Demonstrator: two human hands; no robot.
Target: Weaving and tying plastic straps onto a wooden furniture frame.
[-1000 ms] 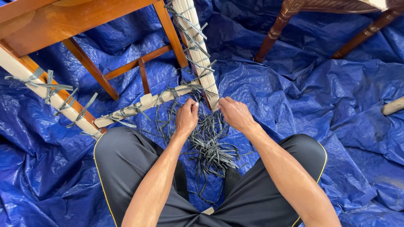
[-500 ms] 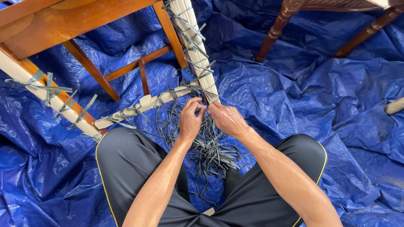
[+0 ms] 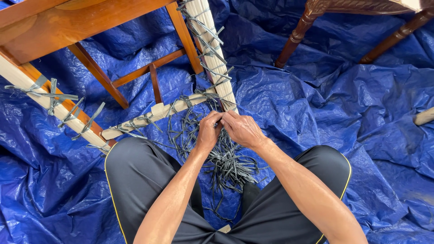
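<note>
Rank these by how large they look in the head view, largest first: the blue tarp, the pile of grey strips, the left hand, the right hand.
1. blue tarp
2. pile of grey strips
3. left hand and right hand: they look about alike, so no ranking between them.

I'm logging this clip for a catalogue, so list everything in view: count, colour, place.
Tarp: one, blue, covering the floor.
Pale frame bars: three visible, cream, wrapped with grey strips, left and centre.
Loose strips: a pile, grey, between the knees.
Wooden chair: one, orange-brown, upper left.
Dark carved chair legs: two, brown, upper right.
Pale object: one, right edge, unclear.
Shorts: black, yellow piping.
Left hand and right hand: together at the strips, by the frame corner.
</note>
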